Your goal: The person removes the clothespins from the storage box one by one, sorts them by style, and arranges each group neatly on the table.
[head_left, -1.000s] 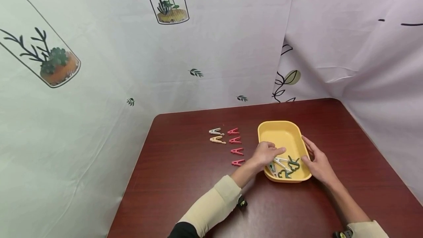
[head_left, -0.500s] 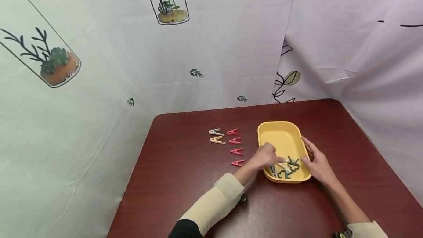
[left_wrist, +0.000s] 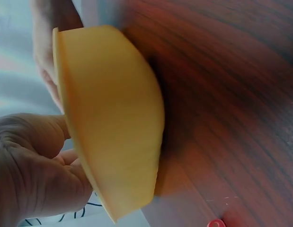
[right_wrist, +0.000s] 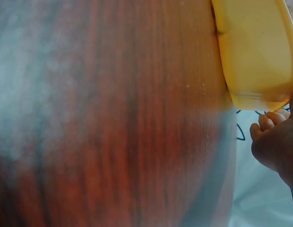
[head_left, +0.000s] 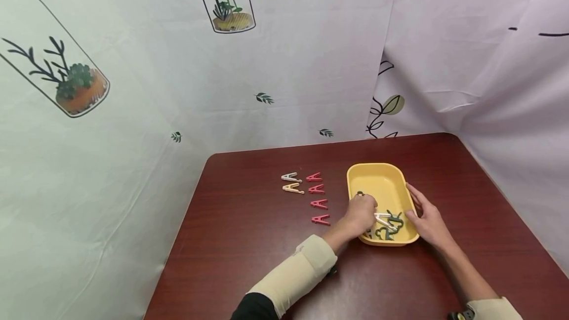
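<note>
A yellow plastic tray point(head_left: 378, 177) stands on the table. My left hand point(head_left: 362, 211) reaches over its left rim with fingers curled. A small dark green end of a clothespin point(head_left: 360, 193) pokes out past the knuckles; the rest of it is hidden by the hand. My right hand point(head_left: 427, 219) grips the tray's right rim, thumb on the inner side and fingers outside. Inside the tray near my left hand lie a white clothespin point(head_left: 383, 220) and dark green clips point(head_left: 394, 220). In the left wrist view, my left hand point(left_wrist: 37, 165) is at the rim, its fingertips hidden behind the wall.
Left of the tray, several red clothespins point(head_left: 319, 204) form a column on the dark red-brown table point(head_left: 249, 231). A white clothespin point(head_left: 290, 177) and a cream clothespin point(head_left: 293, 188) lie beside them. Printed cloth point(head_left: 311, 63) hangs behind the table.
Inside the tray, my left hand has curled its fingers and turned; a green clothespin end now shows at its knuckles. My right hand stays on the tray's rim.
</note>
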`<state>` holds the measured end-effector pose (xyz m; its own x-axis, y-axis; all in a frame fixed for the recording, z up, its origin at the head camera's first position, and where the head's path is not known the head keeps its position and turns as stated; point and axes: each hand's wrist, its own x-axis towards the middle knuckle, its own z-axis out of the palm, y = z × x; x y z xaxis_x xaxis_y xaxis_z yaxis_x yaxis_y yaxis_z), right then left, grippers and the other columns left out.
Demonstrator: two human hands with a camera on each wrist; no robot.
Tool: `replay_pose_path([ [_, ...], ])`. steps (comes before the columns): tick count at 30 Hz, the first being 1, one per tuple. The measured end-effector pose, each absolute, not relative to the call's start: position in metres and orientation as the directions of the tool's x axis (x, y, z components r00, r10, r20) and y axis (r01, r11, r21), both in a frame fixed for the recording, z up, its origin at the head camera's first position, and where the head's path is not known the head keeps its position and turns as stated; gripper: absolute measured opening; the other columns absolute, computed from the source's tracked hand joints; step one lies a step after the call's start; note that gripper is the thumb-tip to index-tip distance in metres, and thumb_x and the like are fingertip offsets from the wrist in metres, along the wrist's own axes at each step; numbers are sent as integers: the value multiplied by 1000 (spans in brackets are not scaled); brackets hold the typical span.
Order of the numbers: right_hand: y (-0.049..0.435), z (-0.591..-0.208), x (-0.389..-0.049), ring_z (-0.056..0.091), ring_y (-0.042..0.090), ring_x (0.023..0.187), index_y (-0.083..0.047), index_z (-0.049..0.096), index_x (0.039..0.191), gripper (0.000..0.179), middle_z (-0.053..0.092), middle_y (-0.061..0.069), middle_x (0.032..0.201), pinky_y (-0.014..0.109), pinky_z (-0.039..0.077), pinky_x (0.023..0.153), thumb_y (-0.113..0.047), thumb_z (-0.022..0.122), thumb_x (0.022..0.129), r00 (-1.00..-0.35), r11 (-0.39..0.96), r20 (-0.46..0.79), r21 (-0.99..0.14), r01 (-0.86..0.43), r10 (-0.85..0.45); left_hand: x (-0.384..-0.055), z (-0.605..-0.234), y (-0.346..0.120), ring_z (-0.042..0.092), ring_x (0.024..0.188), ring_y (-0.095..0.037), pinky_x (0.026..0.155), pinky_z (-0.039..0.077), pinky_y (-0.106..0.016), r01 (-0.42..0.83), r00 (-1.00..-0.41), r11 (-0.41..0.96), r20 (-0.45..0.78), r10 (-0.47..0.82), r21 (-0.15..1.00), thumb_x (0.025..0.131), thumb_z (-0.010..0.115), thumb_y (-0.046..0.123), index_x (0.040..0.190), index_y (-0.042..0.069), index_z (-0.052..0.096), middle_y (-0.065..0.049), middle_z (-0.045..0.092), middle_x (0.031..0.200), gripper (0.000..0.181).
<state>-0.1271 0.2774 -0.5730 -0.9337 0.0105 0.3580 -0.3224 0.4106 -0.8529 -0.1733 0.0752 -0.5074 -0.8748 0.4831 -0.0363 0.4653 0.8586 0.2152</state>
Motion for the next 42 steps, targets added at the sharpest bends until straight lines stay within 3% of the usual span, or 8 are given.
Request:
replay_pose_path([
  [6,277,-573,-126,45,-17,124,9,38,159,75,47,42,149,1,40,92,22,60,88,-930,411,367,-849,-331,8,-169,-519,81,66,77,-8,64,52,-21,493,-870,855,56,491,163,95,76,12,83,24,77,12,71,78,17],
  [12,276,-571,-126,44,-17,125,9,38,158,75,47,42,149,1,40,92,22,61,87,-928,422,373,-841,-338,0,-167,-530,85,70,82,-7,64,56,-20,476,-879,869,117,463,136,91,80,13,99,30,82,12,76,90,19],
  [19,276,-570,-126,43,-17,125,8,38,159,74,47,41,149,1,40,91,20,60,89,-930,432,368,-841,-326,15,-166,-533,88,65,70,-7,54,52,-24,490,-869,869,116,482,64,95,77,16,86,31,73,12,69,77,18],
  [28,277,-571,-126,44,-17,124,7,38,160,74,47,41,150,1,40,90,20,59,90,-935,439,355,-843,-311,19,-165,-538,87,54,63,-4,53,48,-24,544,-835,839,112,539,18,95,76,14,80,31,69,14,65,73,24],
  [31,277,-571,-126,44,-17,125,7,38,160,75,47,40,150,1,40,91,20,59,89,-933,434,359,-844,-314,23,-165,-539,87,52,63,-2,54,47,-24,558,-825,830,121,551,24,96,74,15,82,33,72,16,67,75,23],
  [36,276,-571,-126,45,-16,125,9,37,159,75,45,42,150,2,41,93,23,59,88,-926,413,377,-845,-339,10,-164,-538,86,55,71,2,58,47,-21,563,-825,821,124,551,95,97,73,21,99,40,81,22,72,89,20],
  [42,276,-572,-126,44,-17,125,9,37,159,76,45,43,150,2,41,91,24,58,88,-926,407,377,-847,-342,6,-164,-537,84,65,84,1,66,52,-19,561,-826,817,142,545,131,100,71,23,112,37,81,19,75,101,21],
])
